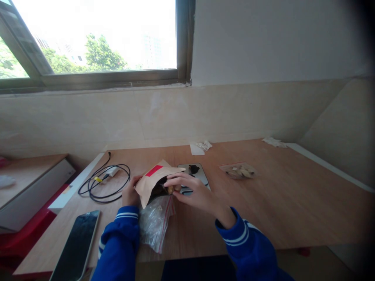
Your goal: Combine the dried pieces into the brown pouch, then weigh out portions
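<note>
My left hand (131, 192) is closed around the side of a brown paper bag (164, 169) with a red label, tilted so that its mouth faces right. At that mouth my right hand (191, 190) pinches a small yellow-brown piece (170, 189), its kind too small to make out. The bag's inside is dark. Behind my right hand lies a flat kitchen scale (202, 174), partly hidden, with a black shrivelled piece (193, 169) on its plate. Below the paper bag, clear zip bags (155, 226) with red seal lines rest near the table's front edge.
A black cable (90, 195) with a white plug (112, 171) lies coiled at left, and a smartphone (76, 244) sits at the front left. On the table's (281, 210) right side is a clear bag of pale dried pieces (240, 171). Crumpled tissue (204, 145) lies by the wall.
</note>
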Demonstrator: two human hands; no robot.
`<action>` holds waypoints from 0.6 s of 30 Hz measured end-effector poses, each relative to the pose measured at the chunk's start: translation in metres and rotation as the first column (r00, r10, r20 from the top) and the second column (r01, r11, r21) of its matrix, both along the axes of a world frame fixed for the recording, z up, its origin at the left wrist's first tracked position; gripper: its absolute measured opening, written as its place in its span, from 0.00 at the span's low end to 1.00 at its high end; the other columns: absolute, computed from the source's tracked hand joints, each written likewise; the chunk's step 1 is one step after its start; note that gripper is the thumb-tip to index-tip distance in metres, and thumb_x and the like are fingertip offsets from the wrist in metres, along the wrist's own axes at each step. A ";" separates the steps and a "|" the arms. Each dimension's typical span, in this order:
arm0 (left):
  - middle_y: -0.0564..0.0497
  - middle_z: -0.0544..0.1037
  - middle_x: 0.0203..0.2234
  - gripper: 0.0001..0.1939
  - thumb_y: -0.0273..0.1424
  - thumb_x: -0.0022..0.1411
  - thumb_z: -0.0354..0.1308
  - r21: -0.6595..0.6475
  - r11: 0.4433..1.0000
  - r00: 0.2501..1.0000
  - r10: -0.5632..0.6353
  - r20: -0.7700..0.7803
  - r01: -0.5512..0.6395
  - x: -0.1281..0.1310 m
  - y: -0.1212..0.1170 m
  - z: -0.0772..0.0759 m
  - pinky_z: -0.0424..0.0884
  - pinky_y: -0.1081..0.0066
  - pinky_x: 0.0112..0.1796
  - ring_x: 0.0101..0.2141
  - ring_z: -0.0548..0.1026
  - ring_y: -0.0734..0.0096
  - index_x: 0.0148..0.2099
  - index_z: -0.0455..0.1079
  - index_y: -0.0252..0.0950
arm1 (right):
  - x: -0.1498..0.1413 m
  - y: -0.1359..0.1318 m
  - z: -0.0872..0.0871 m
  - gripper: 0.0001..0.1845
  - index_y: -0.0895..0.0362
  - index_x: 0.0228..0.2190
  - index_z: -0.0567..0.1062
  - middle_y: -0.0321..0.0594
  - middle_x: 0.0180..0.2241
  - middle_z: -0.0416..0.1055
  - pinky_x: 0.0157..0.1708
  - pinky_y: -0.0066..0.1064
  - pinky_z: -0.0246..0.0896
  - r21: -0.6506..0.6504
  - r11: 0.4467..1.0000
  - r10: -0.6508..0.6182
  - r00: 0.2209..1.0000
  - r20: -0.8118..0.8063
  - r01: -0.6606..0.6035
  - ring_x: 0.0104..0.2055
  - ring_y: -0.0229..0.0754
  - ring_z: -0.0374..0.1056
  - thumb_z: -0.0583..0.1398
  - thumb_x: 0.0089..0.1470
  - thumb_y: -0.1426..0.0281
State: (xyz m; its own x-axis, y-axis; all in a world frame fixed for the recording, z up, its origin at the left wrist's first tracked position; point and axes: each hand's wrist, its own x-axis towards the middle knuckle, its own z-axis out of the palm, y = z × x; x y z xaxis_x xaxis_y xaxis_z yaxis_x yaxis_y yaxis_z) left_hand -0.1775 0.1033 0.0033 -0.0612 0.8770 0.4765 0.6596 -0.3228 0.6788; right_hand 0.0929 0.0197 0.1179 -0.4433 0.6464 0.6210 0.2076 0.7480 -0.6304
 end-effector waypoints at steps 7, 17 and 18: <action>0.48 0.79 0.37 0.18 0.35 0.50 0.55 -0.033 0.999 1.000 -0.015 0.000 0.015 -0.002 -0.002 0.003 0.69 0.66 0.40 0.39 0.76 0.59 0.44 0.69 0.35 | 0.023 0.000 -0.012 0.17 0.51 0.44 0.71 0.41 0.48 0.70 0.51 0.35 0.63 -0.226 0.974 -0.059 0.936 -0.347 -0.023 0.50 0.42 0.67 0.62 0.51 0.70; 0.48 0.80 0.34 0.18 0.33 0.50 0.56 -0.044 0.995 0.995 0.092 -0.029 -0.093 -0.005 0.004 -0.007 0.69 0.67 0.35 0.36 0.77 0.59 0.45 0.69 0.35 | 0.074 0.044 -0.090 0.18 0.53 0.44 0.71 0.41 0.44 0.71 0.47 0.36 0.65 -0.344 0.894 -0.366 0.912 -0.185 0.289 0.46 0.42 0.69 0.61 0.49 0.67; 0.48 0.80 0.34 0.18 0.34 0.50 0.56 -0.041 0.995 0.995 0.092 -0.031 -0.093 -0.005 0.004 -0.007 0.70 0.67 0.35 0.36 0.77 0.58 0.45 0.69 0.36 | 0.076 0.048 -0.097 0.17 0.53 0.43 0.71 0.41 0.43 0.71 0.47 0.36 0.65 -0.339 0.890 -0.373 0.914 -0.156 0.305 0.45 0.43 0.69 0.61 0.49 0.67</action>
State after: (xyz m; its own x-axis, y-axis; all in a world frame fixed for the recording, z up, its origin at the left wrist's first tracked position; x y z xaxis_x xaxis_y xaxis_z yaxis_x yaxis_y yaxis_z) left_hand -0.1830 0.1069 -0.0035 -0.1298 0.8878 0.4415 0.7046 -0.2307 0.6711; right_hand 0.1689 0.0680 0.0207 -0.0431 0.9037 0.4261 0.2510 0.4226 -0.8709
